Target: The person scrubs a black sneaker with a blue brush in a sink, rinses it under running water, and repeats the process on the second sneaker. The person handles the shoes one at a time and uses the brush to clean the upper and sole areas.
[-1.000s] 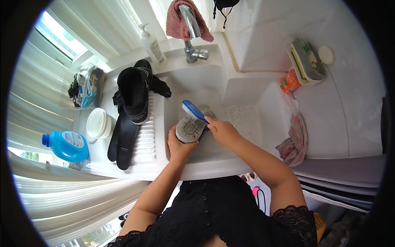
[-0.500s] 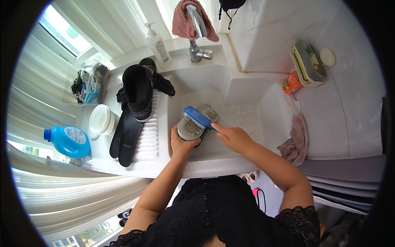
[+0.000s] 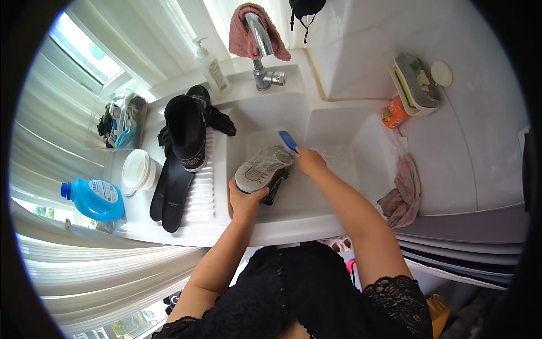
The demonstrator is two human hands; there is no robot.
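Overhead, white sink (image 3: 339,121) beside curtained window (image 3: 84,53)

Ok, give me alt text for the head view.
Left hand holds a shoe sole-up over a white sink, while the right hand presses a blue brush to it. Another black shoe rests on the drainboard.

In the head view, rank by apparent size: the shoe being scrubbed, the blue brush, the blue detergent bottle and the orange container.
1. shoe, held by the left hand
2. blue detergent bottle, close to the shoe; fisheye bending makes this unsure
3. orange container
4. blue brush, partly hidden in the right hand
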